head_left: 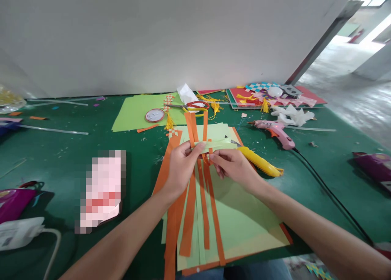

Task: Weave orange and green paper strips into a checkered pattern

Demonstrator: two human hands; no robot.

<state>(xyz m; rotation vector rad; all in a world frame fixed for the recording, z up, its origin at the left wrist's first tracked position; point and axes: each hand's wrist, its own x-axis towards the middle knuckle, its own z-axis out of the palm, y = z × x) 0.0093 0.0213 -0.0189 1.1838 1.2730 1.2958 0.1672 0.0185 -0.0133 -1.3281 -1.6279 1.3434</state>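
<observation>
My left hand (183,162) is closed, thumb on top, pinching a small weave of orange and pale green paper strips. Out of it, orange strips (192,125) stick up at the far side and long orange strips (215,219) hang toward me. A pale green strip (221,144) runs sideways to the right. My right hand (229,162) is closed at the right edge of the weave, its fingertips pinching an orange strip; its fingers partly hide the crossing. Under both hands lie pale green sheets (244,215) over orange paper. A yellow-handled knife (262,162) rests beside my right hand.
Scissors (195,106), a round tin (154,115) and yellow tassels (170,122) lie beyond the papers. To the right is a pink glue gun (276,132) with a black cord. A phone (104,190) and a white charger (21,233) lie left.
</observation>
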